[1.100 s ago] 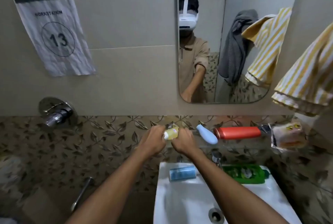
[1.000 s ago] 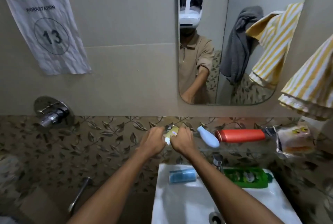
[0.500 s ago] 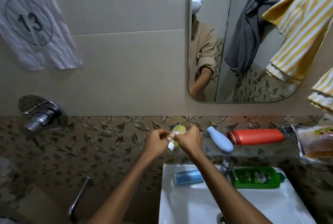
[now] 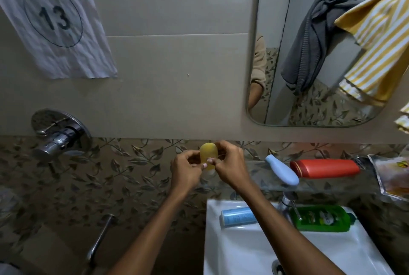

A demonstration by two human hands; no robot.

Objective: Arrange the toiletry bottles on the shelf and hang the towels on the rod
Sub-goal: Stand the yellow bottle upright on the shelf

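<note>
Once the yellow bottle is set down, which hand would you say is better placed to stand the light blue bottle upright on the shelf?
The right hand, probably. Both hands hold the yellow bottle, but the light blue bottle lies on the glass shelf just to the right hand's side; the left hand would have to cross over.

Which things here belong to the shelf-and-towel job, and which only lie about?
Job: yellow bottle held by both hands, blue bottle, red bottle, shelf, tube, green bottle, striped towel.

Lying about: paper sign, wall tap, packet.
</note>
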